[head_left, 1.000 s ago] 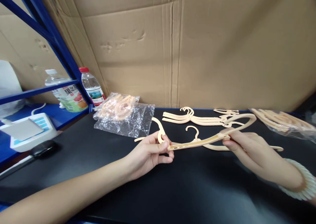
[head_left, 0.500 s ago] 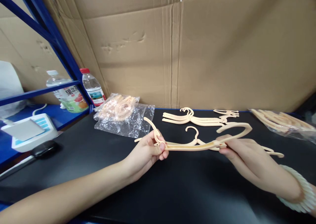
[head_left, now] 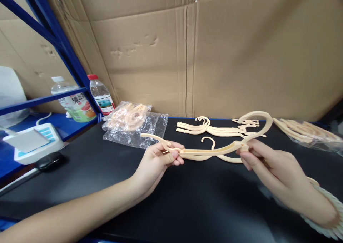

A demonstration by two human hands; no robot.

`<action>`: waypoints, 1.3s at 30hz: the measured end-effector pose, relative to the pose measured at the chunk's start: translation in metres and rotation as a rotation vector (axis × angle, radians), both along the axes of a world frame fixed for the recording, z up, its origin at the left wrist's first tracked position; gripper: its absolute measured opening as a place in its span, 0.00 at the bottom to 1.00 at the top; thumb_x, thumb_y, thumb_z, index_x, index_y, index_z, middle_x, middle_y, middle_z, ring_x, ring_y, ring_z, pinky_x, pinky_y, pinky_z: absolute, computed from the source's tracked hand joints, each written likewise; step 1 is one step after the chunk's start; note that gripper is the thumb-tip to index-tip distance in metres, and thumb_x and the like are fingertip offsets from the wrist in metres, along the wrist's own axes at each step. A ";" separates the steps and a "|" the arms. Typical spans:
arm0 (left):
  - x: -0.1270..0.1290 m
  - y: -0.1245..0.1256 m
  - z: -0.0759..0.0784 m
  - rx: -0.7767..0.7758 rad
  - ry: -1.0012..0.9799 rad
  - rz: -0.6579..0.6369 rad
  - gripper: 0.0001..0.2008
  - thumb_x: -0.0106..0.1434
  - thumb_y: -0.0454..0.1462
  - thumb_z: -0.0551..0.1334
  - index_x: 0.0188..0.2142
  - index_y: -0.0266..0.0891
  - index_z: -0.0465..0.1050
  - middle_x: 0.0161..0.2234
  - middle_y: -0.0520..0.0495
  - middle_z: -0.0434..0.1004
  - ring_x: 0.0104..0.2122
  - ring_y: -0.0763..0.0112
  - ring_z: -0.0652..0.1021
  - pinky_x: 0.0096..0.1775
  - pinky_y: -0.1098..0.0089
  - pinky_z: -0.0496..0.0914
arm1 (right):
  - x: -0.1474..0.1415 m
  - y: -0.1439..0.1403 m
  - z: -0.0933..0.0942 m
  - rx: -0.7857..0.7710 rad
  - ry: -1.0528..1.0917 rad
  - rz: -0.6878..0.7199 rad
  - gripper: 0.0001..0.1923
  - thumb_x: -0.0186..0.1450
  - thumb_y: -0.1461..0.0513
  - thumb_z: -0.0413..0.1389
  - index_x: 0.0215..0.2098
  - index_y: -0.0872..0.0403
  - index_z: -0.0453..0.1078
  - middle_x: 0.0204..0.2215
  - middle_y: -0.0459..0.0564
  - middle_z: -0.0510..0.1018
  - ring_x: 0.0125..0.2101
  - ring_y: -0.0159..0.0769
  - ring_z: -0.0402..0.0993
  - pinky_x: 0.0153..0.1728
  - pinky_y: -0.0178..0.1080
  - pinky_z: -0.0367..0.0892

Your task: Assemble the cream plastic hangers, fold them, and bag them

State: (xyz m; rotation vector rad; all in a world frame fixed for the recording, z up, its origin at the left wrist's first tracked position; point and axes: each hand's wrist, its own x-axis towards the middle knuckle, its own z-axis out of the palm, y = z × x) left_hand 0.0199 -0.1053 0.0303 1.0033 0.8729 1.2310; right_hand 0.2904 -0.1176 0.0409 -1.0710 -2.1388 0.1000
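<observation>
The left hand [head_left: 158, 161] pinches one end of the beige folding hanger [head_left: 211, 152] above the black tabletop [head_left: 187, 207]; the right hand [head_left: 276, 170] closes around its hook's base. Gripping near the joints likely limits twisting.

Beige hanger [head_left: 209, 152], grooved bar, near level; hook [head_left: 269, 122] raised, rightward.

Surface [head_left: 187, 214]: black, smooth, with a slight sheen. Resting on it, rear centre: overlapped hangers [head_left: 193, 128], hooks directed rearward. Nearer: a single hanger [head_left: 230, 160], partly hidden. Right of the overlapped row: small loose pieces [head_left: 250, 122]. Rear left: clear bag [head_left: 155, 127] containing pale parts [head_left: 128, 117]. Rear right: second bag [head_left: 318, 145], contents similar. Left: black object [head_left: 50, 161], type undetermined.
</observation>
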 end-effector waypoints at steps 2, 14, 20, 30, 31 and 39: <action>0.001 0.000 0.000 -0.027 -0.010 0.004 0.12 0.48 0.36 0.75 0.33 0.32 0.81 0.24 0.49 0.77 0.23 0.80 0.75 0.28 0.83 0.71 | 0.002 0.002 -0.003 -0.027 0.038 -0.047 0.13 0.72 0.59 0.45 0.29 0.50 0.58 0.18 0.39 0.62 0.16 0.27 0.58 0.19 0.32 0.55; 0.008 -0.028 -0.002 0.337 0.573 -0.504 0.12 0.64 0.36 0.60 0.44 0.34 0.77 0.35 0.40 0.80 0.29 0.68 0.80 0.33 0.70 0.75 | 0.009 0.018 -0.004 -0.150 0.063 -0.182 0.14 0.70 0.51 0.47 0.35 0.51 0.65 0.17 0.40 0.66 0.15 0.29 0.60 0.19 0.33 0.57; 0.008 -0.038 0.008 1.155 1.095 -0.744 0.16 0.67 0.35 0.56 0.53 0.33 0.71 0.50 0.38 0.77 0.54 0.54 0.71 0.60 0.55 0.60 | -0.001 0.015 -0.013 -0.288 0.005 -0.099 0.16 0.71 0.52 0.45 0.31 0.51 0.64 0.21 0.42 0.68 0.21 0.31 0.64 0.23 0.34 0.59; 0.007 -0.032 0.003 1.056 1.276 -0.635 0.23 0.64 0.44 0.60 0.57 0.38 0.67 0.56 0.35 0.69 0.56 0.50 0.68 0.59 0.51 0.58 | -0.003 0.018 -0.028 -0.232 -0.236 -0.105 0.12 0.70 0.57 0.46 0.34 0.52 0.67 0.26 0.46 0.71 0.27 0.35 0.68 0.29 0.38 0.63; 0.007 -0.032 0.003 1.040 1.275 -0.636 0.24 0.64 0.44 0.60 0.57 0.39 0.67 0.56 0.35 0.69 0.57 0.50 0.67 0.59 0.52 0.58 | -0.003 0.018 -0.028 -0.222 -0.247 -0.093 0.12 0.70 0.58 0.47 0.34 0.52 0.68 0.27 0.47 0.72 0.28 0.35 0.68 0.30 0.38 0.64; 0.005 -0.032 0.003 1.004 1.250 -0.613 0.27 0.59 0.45 0.64 0.57 0.41 0.68 0.58 0.35 0.66 0.57 0.43 0.66 0.58 0.47 0.58 | -0.004 0.021 -0.028 -0.167 -0.266 -0.036 0.06 0.68 0.62 0.50 0.38 0.52 0.69 0.33 0.50 0.74 0.37 0.40 0.70 0.36 0.41 0.67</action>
